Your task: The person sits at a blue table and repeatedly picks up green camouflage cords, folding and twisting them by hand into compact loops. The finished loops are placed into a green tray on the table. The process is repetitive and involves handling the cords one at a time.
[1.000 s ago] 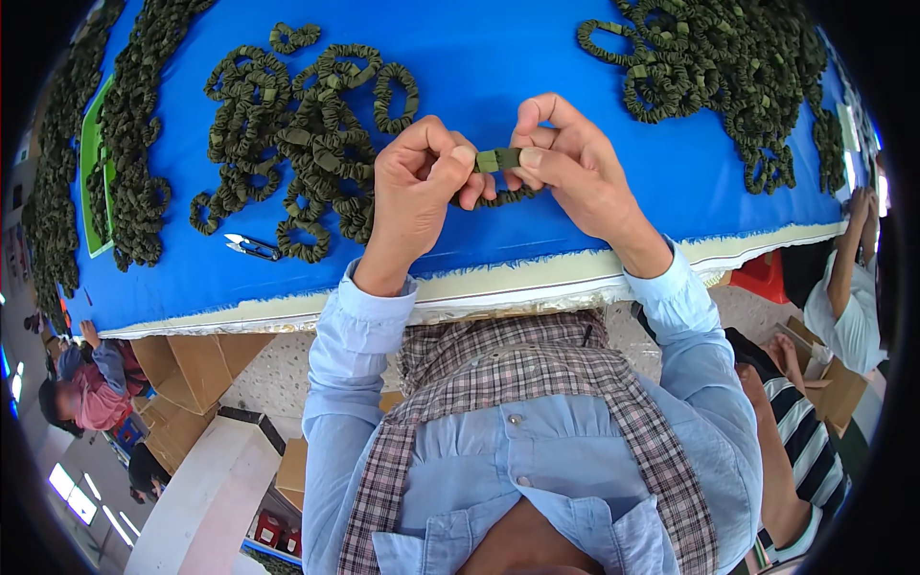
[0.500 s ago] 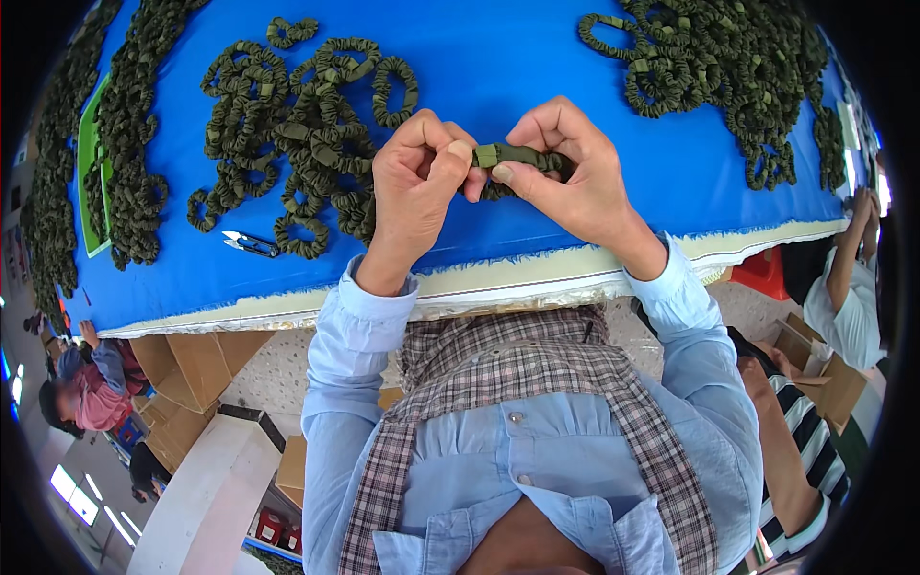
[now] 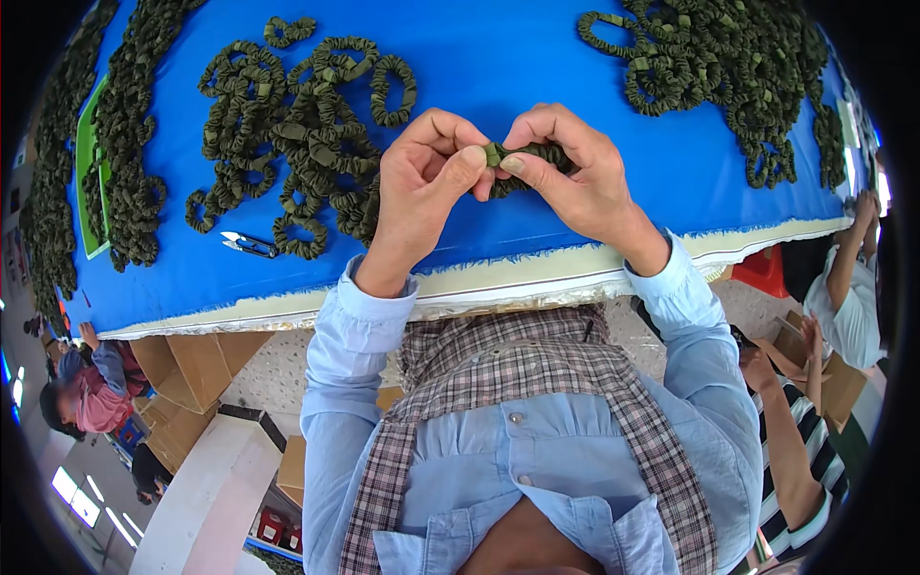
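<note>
Between both hands, over the blue table cover, is a dark green scrunchie (image 3: 530, 156) with a lighter green tab. My left hand (image 3: 433, 182) pinches it at the tab, thumb against fingertips. My right hand (image 3: 575, 172) is closed on the gathered band just beside it, thumb on top. Part of the scrunchie is hidden behind the fingers. A loose pile of similar scrunchies (image 3: 326, 120) lies to the left of my left hand. Thread snips (image 3: 248, 244) with dark handles rest near that pile, toward the table's near edge.
A larger scrunchie heap (image 3: 714, 72) covers the far right. More lie along the left edge around a light green tray (image 3: 93, 172). Cardboard boxes (image 3: 196, 369) stand below the table on the left. Other people are at the left and right; a striped sleeve (image 3: 815, 517) is close on my right.
My hands have drawn slightly closer together and the lighter tab has turned, now less visible between the fingertips. At the right, a co-worker's arms have risen.
</note>
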Tool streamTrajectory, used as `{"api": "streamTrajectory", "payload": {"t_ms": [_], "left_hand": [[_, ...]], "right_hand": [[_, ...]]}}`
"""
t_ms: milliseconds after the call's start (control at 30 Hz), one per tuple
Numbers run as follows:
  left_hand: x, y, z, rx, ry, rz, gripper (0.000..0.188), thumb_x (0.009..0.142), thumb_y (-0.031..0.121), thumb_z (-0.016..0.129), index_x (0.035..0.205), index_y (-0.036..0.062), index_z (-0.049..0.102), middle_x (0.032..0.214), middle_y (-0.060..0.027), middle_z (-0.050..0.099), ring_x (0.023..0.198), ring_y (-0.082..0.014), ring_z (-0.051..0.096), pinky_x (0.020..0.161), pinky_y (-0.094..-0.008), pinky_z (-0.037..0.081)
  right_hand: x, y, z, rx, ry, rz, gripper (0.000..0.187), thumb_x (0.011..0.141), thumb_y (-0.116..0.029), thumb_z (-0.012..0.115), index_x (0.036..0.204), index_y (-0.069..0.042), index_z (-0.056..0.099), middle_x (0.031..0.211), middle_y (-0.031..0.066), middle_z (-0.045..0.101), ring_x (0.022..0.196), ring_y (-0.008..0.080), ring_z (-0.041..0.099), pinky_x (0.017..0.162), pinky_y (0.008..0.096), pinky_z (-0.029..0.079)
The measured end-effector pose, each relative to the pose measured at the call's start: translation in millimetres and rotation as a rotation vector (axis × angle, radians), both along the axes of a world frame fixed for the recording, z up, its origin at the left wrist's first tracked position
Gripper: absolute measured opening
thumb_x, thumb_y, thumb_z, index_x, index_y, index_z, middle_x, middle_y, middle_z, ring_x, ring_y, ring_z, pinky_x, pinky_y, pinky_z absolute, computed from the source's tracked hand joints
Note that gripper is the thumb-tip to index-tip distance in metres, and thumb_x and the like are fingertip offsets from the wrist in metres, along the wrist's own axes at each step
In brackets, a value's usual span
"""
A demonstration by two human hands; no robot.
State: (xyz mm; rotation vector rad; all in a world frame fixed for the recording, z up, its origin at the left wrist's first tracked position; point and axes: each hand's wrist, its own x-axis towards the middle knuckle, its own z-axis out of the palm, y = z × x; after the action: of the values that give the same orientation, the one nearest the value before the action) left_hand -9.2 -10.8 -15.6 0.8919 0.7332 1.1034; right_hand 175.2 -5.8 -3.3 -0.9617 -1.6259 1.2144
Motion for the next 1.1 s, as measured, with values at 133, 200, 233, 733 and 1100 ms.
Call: {"api": "streamTrajectory", "payload": {"t_ms": [133, 200, 233, 733, 1100], "left_hand": [[-1, -1, -7, -0.01, -0.022, 0.04, 0.013, 0.093, 0.013, 0.06, 0.093, 0.0013, 0.055, 0.077, -0.0067, 0.061, 0.062, -0.0101, 0.057, 0.057, -0.0222, 0.046], [0, -1, -7, -0.029, -0.041, 0.061, 0.013, 0.093, 0.013, 0.06, 0.092, 0.0016, 0.055, 0.075, -0.0064, 0.061, 0.061, -0.01, 0.057, 0.057, -0.022, 0.046], [1, -2, -6, -0.034, -0.041, 0.066, 0.012, 0.093, 0.013, 0.06, 0.091, 0.0016, 0.055, 0.075, -0.0065, 0.061, 0.061, -0.0099, 0.057, 0.056, -0.0219, 0.046], [3, -1, -2, 0.0, 0.046, 0.065, 0.017, 0.09, 0.01, 0.065, 0.093, 0.0013, 0.052, 0.075, -0.0055, 0.061, 0.061, -0.0086, 0.056, 0.053, -0.0195, 0.045], [4, -2, -6, 0.172, 0.082, 0.16, 0.021, 0.093, 0.013, 0.062, 0.099, 0.0031, 0.045, 0.078, -0.0047, 0.056, 0.06, -0.0085, 0.054, 0.051, -0.0209, 0.044]], "right_hand": [[2, 3, 5, 0.064, -0.092, 0.055, 0.011, 0.085, -0.003, 0.065, 0.094, 0.001, 0.059, 0.08, 0.0051, 0.059, 0.066, 0.0107, 0.057, 0.056, 0.0248, 0.045], [2, 6, 2, 0.136, -0.107, 0.063, 0.01, 0.085, -0.004, 0.065, 0.093, 0.0, 0.06, 0.08, 0.005, 0.058, 0.065, 0.011, 0.055, 0.055, 0.0252, 0.043], [2, 7, 1, 0.172, -0.115, 0.067, 0.01, 0.085, -0.004, 0.065, 0.093, 0.0, 0.06, 0.08, 0.0049, 0.058, 0.064, 0.0112, 0.055, 0.054, 0.0254, 0.042], [-4, 4, 9, 0.025, -0.13, 0.068, 0.027, 0.083, -0.003, 0.069, 0.108, 0.0, 0.059, 0.088, 0.0089, 0.066, 0.072, 0.0145, 0.067, 0.061, 0.0258, 0.053], [-7, 6, 1, 0.156, -0.075, 0.0, 0.017, 0.08, -0.003, 0.072, 0.096, 0.0, 0.069, 0.082, 0.0091, 0.068, 0.07, 0.0121, 0.066, 0.058, 0.0222, 0.051]]}}
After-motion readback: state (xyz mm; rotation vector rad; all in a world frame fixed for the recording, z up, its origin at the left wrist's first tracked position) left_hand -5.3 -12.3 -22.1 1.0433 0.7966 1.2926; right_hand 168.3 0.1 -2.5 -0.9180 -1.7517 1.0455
